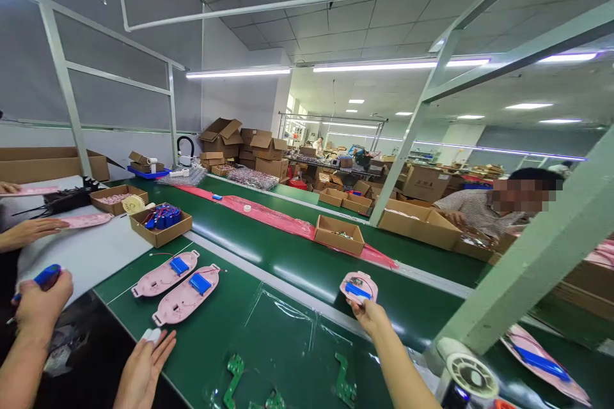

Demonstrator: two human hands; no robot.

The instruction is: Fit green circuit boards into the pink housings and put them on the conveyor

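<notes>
The right hand (pixel 366 316) holds a rounded pink plastic shell (pixel 371 284) with a blue rectangular block (pixel 358 291); left hand (pixel 145 361) spread; brown cardboard carton's (pixel 423 185) print illegible.

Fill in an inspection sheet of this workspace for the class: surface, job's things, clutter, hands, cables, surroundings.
Surface: glossy green worktop.
Job's things: two elongated pink plastic shells bearing blue rectangular packs.
Clutter: green circuit boards; brown cardboard box of blue items.
Hands: right hand holds another pink plastic shell; left hand, fingers extended, bears something white.
Cables: thin pale wire beside a shell.
Surroundings: co-worker's hand grips a blue object at left; brown cardboard cartons behind.
</notes>
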